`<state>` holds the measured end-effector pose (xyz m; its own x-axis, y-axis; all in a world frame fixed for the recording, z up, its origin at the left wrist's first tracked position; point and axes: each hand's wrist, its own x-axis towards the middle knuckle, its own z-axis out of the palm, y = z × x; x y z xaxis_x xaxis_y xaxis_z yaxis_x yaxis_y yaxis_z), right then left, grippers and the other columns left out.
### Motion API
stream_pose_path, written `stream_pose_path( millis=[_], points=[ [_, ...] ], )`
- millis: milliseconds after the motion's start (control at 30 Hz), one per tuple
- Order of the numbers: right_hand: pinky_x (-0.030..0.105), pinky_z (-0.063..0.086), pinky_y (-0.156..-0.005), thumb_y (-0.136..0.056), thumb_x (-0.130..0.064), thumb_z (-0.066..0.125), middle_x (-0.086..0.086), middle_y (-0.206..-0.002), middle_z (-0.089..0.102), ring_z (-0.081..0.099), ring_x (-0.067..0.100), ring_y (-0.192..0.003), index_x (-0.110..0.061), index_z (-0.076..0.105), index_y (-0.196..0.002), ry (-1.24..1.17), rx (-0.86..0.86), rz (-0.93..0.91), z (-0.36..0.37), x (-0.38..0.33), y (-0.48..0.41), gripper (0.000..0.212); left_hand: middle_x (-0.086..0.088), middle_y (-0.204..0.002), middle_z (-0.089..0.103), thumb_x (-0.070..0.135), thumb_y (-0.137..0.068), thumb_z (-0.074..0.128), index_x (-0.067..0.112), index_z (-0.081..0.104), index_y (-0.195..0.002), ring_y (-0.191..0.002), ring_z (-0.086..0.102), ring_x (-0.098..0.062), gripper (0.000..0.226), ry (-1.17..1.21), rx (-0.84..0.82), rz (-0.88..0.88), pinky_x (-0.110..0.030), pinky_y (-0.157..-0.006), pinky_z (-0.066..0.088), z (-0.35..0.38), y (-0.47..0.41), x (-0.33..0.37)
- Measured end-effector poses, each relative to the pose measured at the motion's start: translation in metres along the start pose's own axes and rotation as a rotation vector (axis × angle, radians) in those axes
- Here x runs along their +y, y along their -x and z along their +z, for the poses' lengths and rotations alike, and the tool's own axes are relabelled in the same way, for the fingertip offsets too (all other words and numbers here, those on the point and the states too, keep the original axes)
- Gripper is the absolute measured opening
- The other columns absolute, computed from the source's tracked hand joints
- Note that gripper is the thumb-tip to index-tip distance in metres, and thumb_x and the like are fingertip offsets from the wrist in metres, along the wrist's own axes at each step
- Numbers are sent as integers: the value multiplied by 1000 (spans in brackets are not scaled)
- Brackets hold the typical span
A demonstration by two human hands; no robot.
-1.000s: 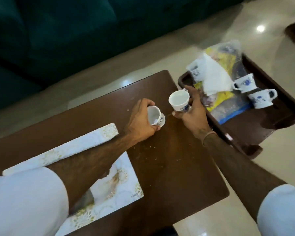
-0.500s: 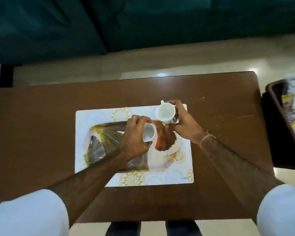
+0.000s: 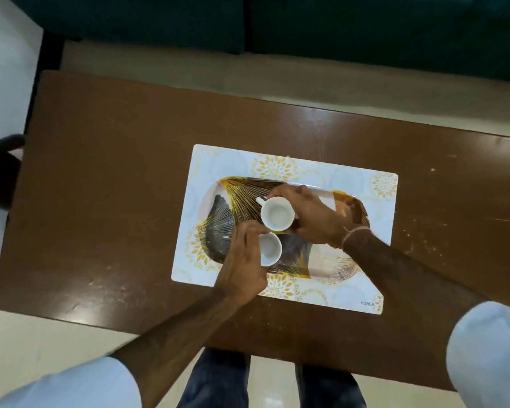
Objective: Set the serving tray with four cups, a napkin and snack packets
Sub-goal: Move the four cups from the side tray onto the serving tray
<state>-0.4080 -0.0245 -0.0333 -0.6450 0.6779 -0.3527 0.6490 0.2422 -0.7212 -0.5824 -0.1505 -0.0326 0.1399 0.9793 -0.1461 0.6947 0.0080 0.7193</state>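
A patterned serving tray [image 3: 233, 195] with gold lines and dark patches lies on a white placemat [image 3: 377, 260] in the middle of the brown table [image 3: 115, 187]. My left hand [image 3: 242, 266] grips a small white cup [image 3: 270, 248] over the tray's near side. My right hand [image 3: 312, 219] grips a second white cup [image 3: 277, 213], its handle pointing left, just beyond the first. Both cups stand upright and look empty. I cannot tell whether they touch the tray. No napkin or snack packets are in view.
A dark green sofa [image 3: 336, 25] runs along the far side of the table. A dark round object [image 3: 0, 169] sits on the pale floor at the table's left end. My legs [image 3: 215, 378] stand at the near table edge.
The view has swung left, away from the dark tray with packets and two cups. Both hands have carried their cups from the bare table to over the patterned tray.
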Motion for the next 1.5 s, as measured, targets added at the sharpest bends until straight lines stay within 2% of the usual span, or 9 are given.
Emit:
stream_pose_path(
  millis=[133,233,333,500,633,733,833,1000,1500],
  points=[
    [40,48,-83,-70,-18,84,4,-115,63,52,20,-100,-22,49,-125,63,-67,-38,-2,-3,-17,66,-6,-132,37,-9,-50,80,19,35,-128,-119,45,-19,94,60,24,-22,-32,-88,53,10,8,-7],
    [32,43,-75,-66,-29,74,0,-109,65,49,14,-92,-24,54,-117,123,-107,-72,-5,-8,-26,55,-8,-135,33,-13,-49,77,21,31,-134,-120,44,-20,102,81,30,-9,-33,-88,53,14,8,-8],
    [36,46,-84,-69,-31,71,3,-109,68,58,24,-96,-17,62,-114,197,-134,-115,-2,-11,-30,48,-11,-140,29,-12,-51,74,18,30,-137,-126,44,-30,101,89,85,31,-44,-91,53,12,6,-10],
    [43,43,-103,-70,-18,87,10,-138,55,50,31,-126,-15,49,-141,199,-121,-74,0,-7,-23,80,-13,-163,12,39,-62,84,18,23,-148,-148,21,-32,107,32,97,64,-47,-107,40,-1,6,-11],
    [47,47,-102,-65,-16,90,12,-142,50,48,33,-126,-15,46,-143,134,2,21,-8,-8,-11,90,-11,-166,11,62,-79,67,18,29,-152,-151,16,-30,93,-30,99,39,-53,-116,26,-13,-10,-8],
    [51,49,-98,-73,-6,79,15,-139,53,51,36,-123,-11,49,-139,129,123,66,-18,-5,0,73,-9,-164,21,59,-89,54,19,39,-150,-150,20,-29,75,-105,121,-27,-52,-119,20,-20,-42,4],
    [50,50,-99,-79,6,61,11,-142,53,53,34,-124,-15,50,-137,148,246,153,-32,4,17,63,-7,-163,27,59,-88,51,21,44,-147,-147,26,-29,71,-197,60,-37,-53,-117,25,-17,-75,25],
    [52,41,-109,-89,-10,64,12,-145,52,49,37,-130,-17,46,-142,167,366,299,-67,41,58,56,-6,-163,27,62,-87,45,24,43,-148,-146,27,-30,71,-283,-34,-4,-52,-117,24,9,-124,75],
    [52,34,-109,-92,-24,60,4,-154,41,42,30,-138,-20,44,-143,143,604,616,-170,214,270,53,-2,-159,28,60,-89,47,26,33,-150,-143,25,-29,72,-340,-304,297,-54,-111,28,207,-211,270]
  ],
)
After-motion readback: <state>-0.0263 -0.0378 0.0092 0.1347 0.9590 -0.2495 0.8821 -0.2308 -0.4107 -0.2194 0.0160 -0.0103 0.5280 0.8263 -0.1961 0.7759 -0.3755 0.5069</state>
